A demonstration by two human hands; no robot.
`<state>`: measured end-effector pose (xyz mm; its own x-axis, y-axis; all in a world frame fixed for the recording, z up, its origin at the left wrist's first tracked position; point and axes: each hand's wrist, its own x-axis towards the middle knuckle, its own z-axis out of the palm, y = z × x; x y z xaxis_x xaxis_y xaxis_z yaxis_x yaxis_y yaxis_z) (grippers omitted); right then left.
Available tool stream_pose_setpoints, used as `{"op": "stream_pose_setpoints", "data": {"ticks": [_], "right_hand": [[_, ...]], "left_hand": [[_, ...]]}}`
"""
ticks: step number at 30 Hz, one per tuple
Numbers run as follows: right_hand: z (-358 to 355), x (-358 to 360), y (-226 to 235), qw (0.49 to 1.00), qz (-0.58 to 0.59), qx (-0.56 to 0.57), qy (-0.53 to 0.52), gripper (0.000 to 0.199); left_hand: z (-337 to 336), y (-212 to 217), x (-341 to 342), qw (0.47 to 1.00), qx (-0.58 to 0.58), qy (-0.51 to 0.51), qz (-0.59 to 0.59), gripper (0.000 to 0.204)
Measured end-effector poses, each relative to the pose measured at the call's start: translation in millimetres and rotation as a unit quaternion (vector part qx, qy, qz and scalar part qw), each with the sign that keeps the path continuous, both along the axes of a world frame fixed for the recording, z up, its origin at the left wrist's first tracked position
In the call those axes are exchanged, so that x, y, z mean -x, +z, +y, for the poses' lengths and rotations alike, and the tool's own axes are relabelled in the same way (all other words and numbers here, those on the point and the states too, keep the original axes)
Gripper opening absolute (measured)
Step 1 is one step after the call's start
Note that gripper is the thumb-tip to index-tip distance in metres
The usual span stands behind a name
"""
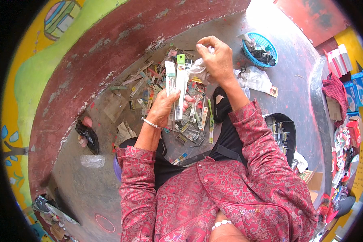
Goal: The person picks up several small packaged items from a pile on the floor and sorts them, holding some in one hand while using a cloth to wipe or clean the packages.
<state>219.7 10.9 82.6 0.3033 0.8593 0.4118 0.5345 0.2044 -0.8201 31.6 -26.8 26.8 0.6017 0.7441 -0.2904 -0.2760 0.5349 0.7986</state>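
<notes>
My left hand (164,105) grips two or three long narrow packets (176,82) with clear bodies and green and white header cards, held upright. My right hand (216,58) is raised above and to the right of them, fingers pinched on a crumpled white plastic bag (198,69) that hangs beside the packets. Under both hands a heap of similar small packets (157,86) is scattered on the grey concrete floor (121,161). Both sleeves are red and patterned. A bangle sits on my left wrist.
A blue plastic basket (266,42) with dark items stands far right on the floor. A black tray (284,129) of packets lies beside my right arm. A white bag (256,78), a black bag (88,136) and a clear wrapper (92,161) lie about. A dark red wall curves at left.
</notes>
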Motion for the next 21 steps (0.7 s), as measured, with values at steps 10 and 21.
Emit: {"op": "stream_pose_setpoints", "data": {"ticks": [10,21], "right_hand": [[26,-8,-30,0.947,-0.297,-0.107,-0.058,0.012],[-18,25,-37,0.906,0.085,0.307,0.277,0.045]], "left_hand": [[-9,13,2,0.988,-0.102,-0.091,0.070,0.025],[17,-6,9,0.975,0.017,0.203,-0.092,0.031]]}}
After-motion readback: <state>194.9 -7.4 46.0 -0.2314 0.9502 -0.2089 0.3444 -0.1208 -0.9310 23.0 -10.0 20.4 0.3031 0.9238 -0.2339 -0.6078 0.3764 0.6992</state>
